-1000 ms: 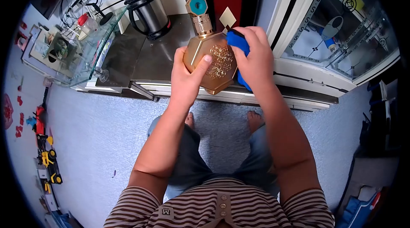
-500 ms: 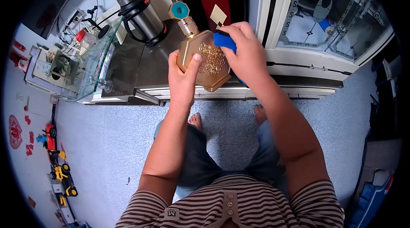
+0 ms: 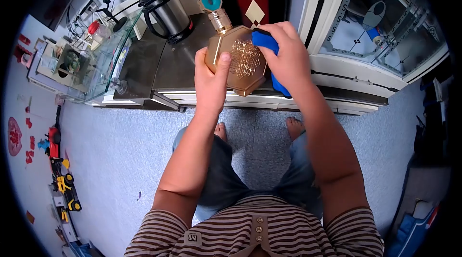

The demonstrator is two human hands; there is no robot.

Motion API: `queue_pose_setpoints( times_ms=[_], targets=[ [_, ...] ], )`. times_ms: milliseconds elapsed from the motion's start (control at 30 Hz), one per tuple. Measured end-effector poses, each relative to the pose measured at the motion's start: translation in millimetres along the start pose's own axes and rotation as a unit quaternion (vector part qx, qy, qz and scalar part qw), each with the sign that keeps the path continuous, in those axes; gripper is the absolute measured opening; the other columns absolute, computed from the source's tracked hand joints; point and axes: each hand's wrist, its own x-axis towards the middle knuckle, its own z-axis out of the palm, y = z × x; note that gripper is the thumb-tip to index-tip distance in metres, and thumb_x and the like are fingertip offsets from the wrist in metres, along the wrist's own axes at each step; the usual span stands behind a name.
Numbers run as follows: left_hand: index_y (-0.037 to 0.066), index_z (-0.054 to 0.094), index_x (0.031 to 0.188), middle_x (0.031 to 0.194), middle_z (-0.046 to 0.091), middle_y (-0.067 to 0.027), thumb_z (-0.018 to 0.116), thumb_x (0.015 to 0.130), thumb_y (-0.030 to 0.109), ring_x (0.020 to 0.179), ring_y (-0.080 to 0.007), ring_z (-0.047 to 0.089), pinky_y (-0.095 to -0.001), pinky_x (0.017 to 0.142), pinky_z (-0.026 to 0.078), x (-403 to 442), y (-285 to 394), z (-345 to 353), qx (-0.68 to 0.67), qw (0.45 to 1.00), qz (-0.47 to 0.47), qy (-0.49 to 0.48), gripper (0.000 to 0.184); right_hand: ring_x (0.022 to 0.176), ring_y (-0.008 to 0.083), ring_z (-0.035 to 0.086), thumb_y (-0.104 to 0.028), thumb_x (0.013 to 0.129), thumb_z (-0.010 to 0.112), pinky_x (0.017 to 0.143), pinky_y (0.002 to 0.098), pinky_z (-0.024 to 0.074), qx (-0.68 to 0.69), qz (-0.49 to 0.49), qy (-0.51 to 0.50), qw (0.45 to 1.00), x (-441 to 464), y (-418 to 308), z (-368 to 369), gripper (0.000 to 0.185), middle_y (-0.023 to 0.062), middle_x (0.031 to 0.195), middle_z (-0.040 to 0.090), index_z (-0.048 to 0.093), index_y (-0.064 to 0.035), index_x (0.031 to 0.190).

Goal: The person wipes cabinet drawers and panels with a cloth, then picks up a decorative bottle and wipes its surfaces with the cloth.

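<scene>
A gold, many-sided decorative bottle (image 3: 248,62) with a raised floral pattern is held up in front of me, tilted a little. Its stopper has a teal centre and points away from me. My left hand (image 3: 211,81) is closed around the bottle's left side, thumb across the front. In my right hand (image 3: 290,57) is a bunched blue cloth (image 3: 265,41), pressed at the bottle's upper right edge. Part of the cloth hangs down below my fingers, beside the bottle. The far side of the bottle is hidden.
A steel vacuum flask (image 3: 166,9) with a black handle stands on the dark cabinet top (image 3: 175,66). A glass tank (image 3: 113,59) is to the left, near a small drinking glass (image 3: 118,85). Toy vehicles (image 3: 67,189) line the left wall. Patterned glass doors (image 3: 370,21) stand at right.
My right hand and the blue cloth have slid slightly right and down along the bottle's edge; more cloth now shows below the fingers. The whole view has shifted slightly.
</scene>
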Motion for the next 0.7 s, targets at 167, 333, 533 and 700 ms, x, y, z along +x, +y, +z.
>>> queue_pose_setpoints(
  times_ms=[167, 333, 533, 700],
  targets=[
    [0.000, 0.051, 0.127, 0.107, 0.059, -0.0056, 0.061, 0.103, 0.045, 0.096, -0.0106, 0.054, -0.0259, 0.085, 0.045, 3, -1, 0, -0.021, 1.000, -0.023, 0.004, 0.052, 0.099, 0.0326, 0.067, -0.010, 0.079, 0.077, 0.084, 0.0414, 0.0567, 0.028, -0.044, -0.032, 0.998, -10, -13, 3, 0.037, 0.0071, 0.113, 0.062, 0.069, -0.0138, 0.115],
    [0.000, 0.052, 0.127, 0.106, 0.060, -0.0065, 0.060, 0.103, 0.046, 0.096, -0.0111, 0.054, -0.0256, 0.084, 0.046, 3, 6, -3, -0.005, 0.999, -0.046, 0.007, 0.053, 0.099, 0.0310, 0.068, -0.009, 0.076, 0.078, 0.082, 0.0415, 0.0577, 0.041, -0.097, -0.074, 0.992, -17, -29, 5, 0.040, 0.0059, 0.113, 0.062, 0.069, -0.0144, 0.115],
    [-0.003, 0.053, 0.125, 0.109, 0.066, -0.0164, 0.069, 0.096, 0.047, 0.101, -0.0206, 0.063, -0.0340, 0.091, 0.050, 1, 1, -5, 0.047, 0.999, 0.010, -0.008, 0.060, 0.100, 0.0329, 0.067, -0.010, 0.081, 0.077, 0.085, 0.0412, 0.0565, 0.012, -0.009, -0.013, 1.000, -1, -7, 2, 0.036, 0.0073, 0.113, 0.062, 0.068, -0.0157, 0.116],
    [-0.003, 0.053, 0.124, 0.109, 0.066, -0.0170, 0.069, 0.096, 0.049, 0.102, -0.0217, 0.063, -0.0346, 0.092, 0.050, -1, 6, -3, 0.030, 0.999, -0.010, -0.012, 0.060, 0.099, 0.0324, 0.067, -0.008, 0.079, 0.077, 0.084, 0.0418, 0.0560, 0.017, -0.041, -0.002, 0.999, -6, -11, 3, 0.039, 0.0076, 0.114, 0.061, 0.068, -0.0148, 0.117]
  ],
)
